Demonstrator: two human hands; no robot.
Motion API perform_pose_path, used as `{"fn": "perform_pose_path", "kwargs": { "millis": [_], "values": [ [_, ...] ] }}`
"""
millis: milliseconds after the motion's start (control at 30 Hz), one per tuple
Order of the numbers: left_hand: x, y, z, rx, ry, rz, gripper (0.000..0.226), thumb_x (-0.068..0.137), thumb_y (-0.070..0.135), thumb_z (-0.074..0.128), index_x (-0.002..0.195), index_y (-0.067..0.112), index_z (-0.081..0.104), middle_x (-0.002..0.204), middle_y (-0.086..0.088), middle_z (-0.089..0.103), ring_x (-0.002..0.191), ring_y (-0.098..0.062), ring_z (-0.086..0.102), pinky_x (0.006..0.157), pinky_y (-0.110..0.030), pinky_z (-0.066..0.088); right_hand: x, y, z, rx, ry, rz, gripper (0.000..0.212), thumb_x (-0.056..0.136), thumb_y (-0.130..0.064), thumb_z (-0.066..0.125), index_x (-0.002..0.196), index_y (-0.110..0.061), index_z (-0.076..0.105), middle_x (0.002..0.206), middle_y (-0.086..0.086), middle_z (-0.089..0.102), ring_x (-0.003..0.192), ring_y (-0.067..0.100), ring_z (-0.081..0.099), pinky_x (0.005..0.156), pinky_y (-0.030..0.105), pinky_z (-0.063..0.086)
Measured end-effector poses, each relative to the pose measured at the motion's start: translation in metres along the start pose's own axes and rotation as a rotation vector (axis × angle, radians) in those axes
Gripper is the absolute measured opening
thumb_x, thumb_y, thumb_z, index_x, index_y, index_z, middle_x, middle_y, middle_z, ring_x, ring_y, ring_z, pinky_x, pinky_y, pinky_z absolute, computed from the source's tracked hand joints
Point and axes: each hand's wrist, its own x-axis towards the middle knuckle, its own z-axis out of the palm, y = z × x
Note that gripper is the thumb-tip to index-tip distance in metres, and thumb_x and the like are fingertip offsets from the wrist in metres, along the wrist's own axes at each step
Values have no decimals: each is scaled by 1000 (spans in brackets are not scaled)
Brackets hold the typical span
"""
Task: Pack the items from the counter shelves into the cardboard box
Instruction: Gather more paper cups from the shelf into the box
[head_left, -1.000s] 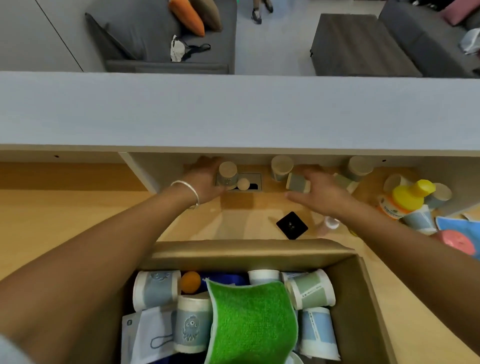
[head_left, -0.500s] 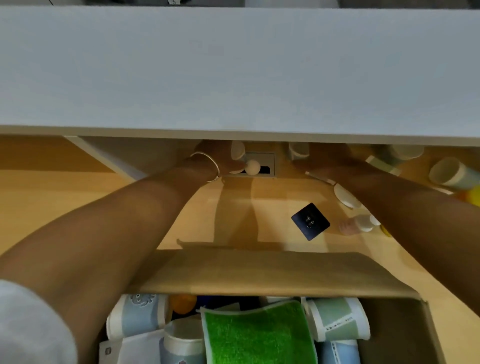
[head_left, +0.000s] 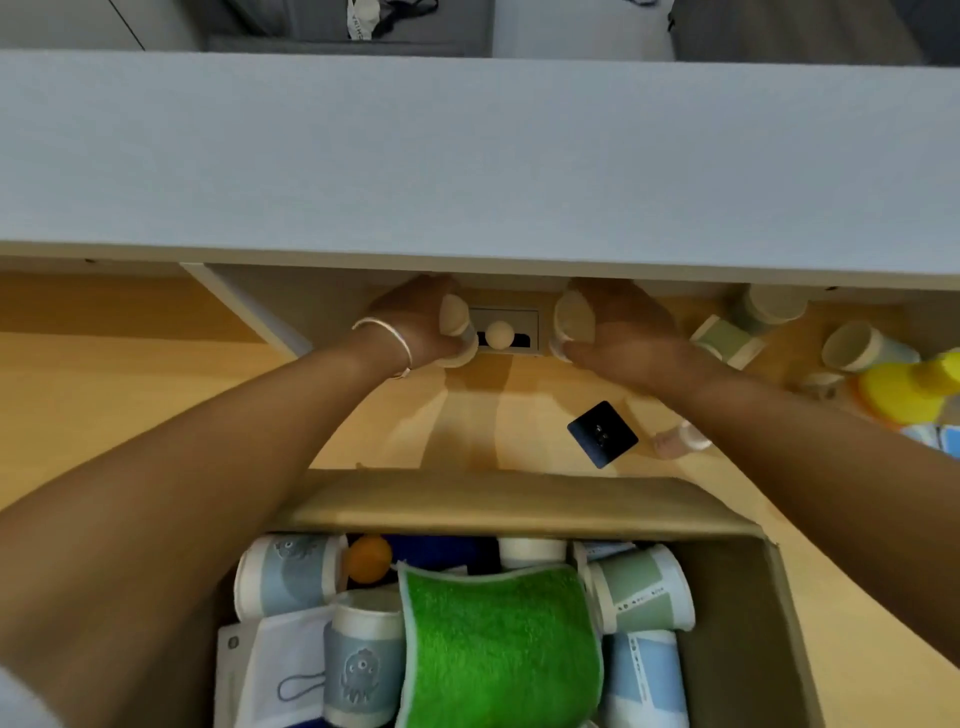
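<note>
Under the grey counter top, my left hand (head_left: 415, 327) is closed around a paper cup (head_left: 457, 332) lying on its side on the wooden shelf. My right hand (head_left: 628, 332) grips another paper cup (head_left: 571, 322) a little to the right. A small beige ball (head_left: 500, 333) sits between them in front of a grey socket plate. The open cardboard box (head_left: 519, 504) stands near me, holding several paper cups, a green sponge cloth (head_left: 498, 644), an orange ball (head_left: 369, 558) and a white leaflet.
More paper cups (head_left: 727, 338) (head_left: 852, 345) lie on the shelf at the right, beside a yellow-capped bottle (head_left: 904, 387). A dark square tile (head_left: 601, 434) and a small pink bottle (head_left: 675, 441) rest in front of the box. The counter top (head_left: 467, 156) overhangs the shelf.
Both hands have pulled slightly out from under the counter, each now closed around a paper cup. The view has tilted back, showing more of the box.
</note>
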Motion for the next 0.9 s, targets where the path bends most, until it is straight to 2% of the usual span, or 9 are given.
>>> {"fn": "perform_pose_path", "kwargs": {
  "millis": [67, 200, 333, 400, 533, 600, 733, 800, 900],
  "values": [
    [-20, 5, -10, 43, -6, 28, 36, 72, 49, 64, 98, 27, 54, 91, 6, 59, 77, -18, 59, 60, -27, 45, -17, -3, -5, -3, -37, -49, 70, 76, -51, 65, 136, -26, 40, 134, 4, 46, 117, 25, 48, 86, 35, 47],
    [-70, 9, -29, 67, 46, 39, 65, 73, 46, 70, 131, 27, 49, 125, -2, 57, 107, -26, 57, 82, -32, 46, -59, -18, -24, -55, 10, -121, 68, 74, -54, 63, 133, -30, 41, 135, 2, 46, 112, 25, 51, 79, 38, 50],
    [-129, 17, -48, 21, 163, 104, 71, 73, 46, 72, 135, 23, 47, 132, -1, 55, 117, -22, 53, 93, -33, 44, -105, -34, -52, -17, 76, -192, 67, 76, -53, 63, 135, -30, 40, 133, 1, 47, 111, 23, 51, 80, 40, 51],
    [-161, 21, -58, -18, 222, 142, 69, 74, 43, 74, 135, 25, 46, 132, 0, 54, 117, -19, 51, 93, -31, 41, -129, -44, -66, 8, 117, -226, 68, 76, -54, 61, 136, -28, 41, 133, 0, 46, 113, 22, 50, 84, 41, 49],
    [-228, 28, -73, -80, 296, 195, 68, 73, 42, 76, 133, 28, 48, 129, 6, 55, 114, -14, 53, 94, -35, 45, -179, -57, -89, 55, 203, -322, 68, 76, -53, 62, 135, -27, 44, 131, -1, 48, 114, 20, 50, 84, 34, 44],
    [-262, 29, -77, -108, 276, 202, 71, 72, 45, 75, 135, 31, 46, 129, 12, 53, 114, -8, 52, 95, -35, 46, -207, -60, -96, 46, 212, -364, 67, 75, -55, 64, 134, -30, 43, 131, -4, 49, 113, 17, 50, 81, 33, 45],
    [-316, 24, -70, -73, 186, 199, 77, 67, 65, 64, 137, 43, 39, 127, 26, 49, 112, 2, 51, 92, -30, 47, -258, -60, -95, 16, 146, -366, 72, 71, -62, 60, 135, -38, 38, 130, -12, 46, 108, 6, 45, 80, 29, 42],
    [-334, 20, -59, -66, 134, 202, 81, 65, 70, 62, 138, 48, 35, 126, 33, 46, 113, 11, 47, 89, -22, 46, -278, -60, -87, -10, 73, -351, 77, 70, -67, 58, 138, -40, 34, 133, -17, 42, 110, 1, 39, 83, 25, 39],
    [-343, 18, -45, -71, 99, 261, 78, 66, 73, 60, 136, 55, 29, 127, 42, 37, 117, 23, 34, 81, -6, 39, -298, -55, -73, 3, -10, -334, 82, 70, -72, 56, 141, -38, 34, 137, -16, 41, 119, 2, 38, 90, 22, 36]
  ]
}}
